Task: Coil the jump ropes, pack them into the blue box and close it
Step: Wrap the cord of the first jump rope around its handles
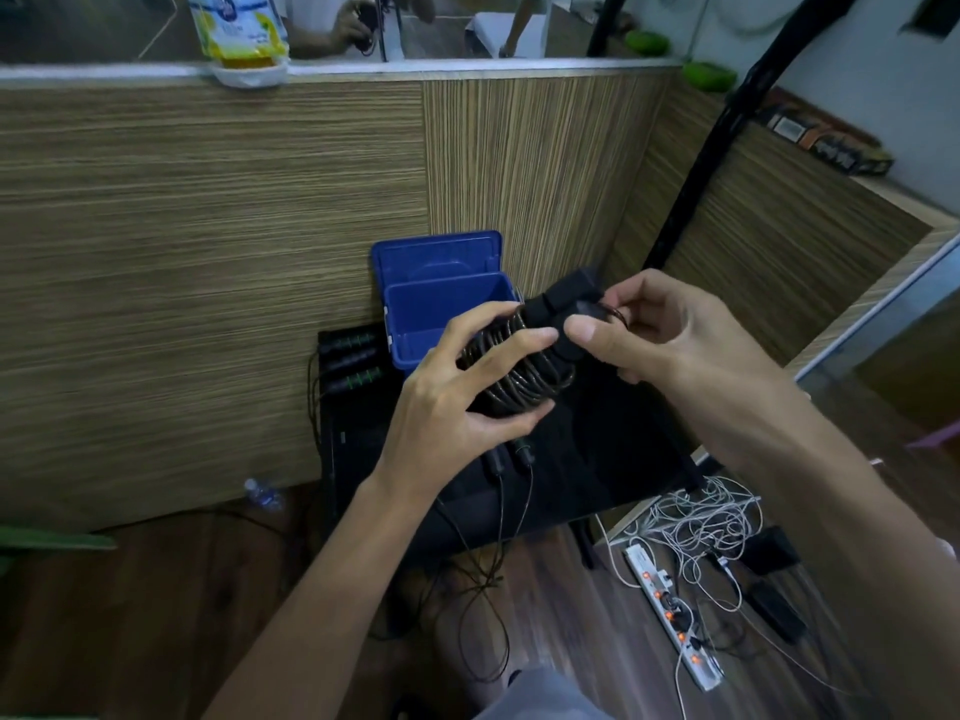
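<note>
Gripping one coiled rope [511, 363] in both hands [462, 387], nothing packed; blue box [447, 309] open, three ropes [349, 361] left.

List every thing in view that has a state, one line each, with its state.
blue box: lid open, upright against the wall panel; no rope seen inside.
coiled jump rope: wound in loops, held in the air, handles hanging below.
left hand: grips the coil.
right hand: pinches the rope at the coil's top.
other jump ropes: handles lying beside the box, not packed.
power strip: lit switches, on the floor.
</note>
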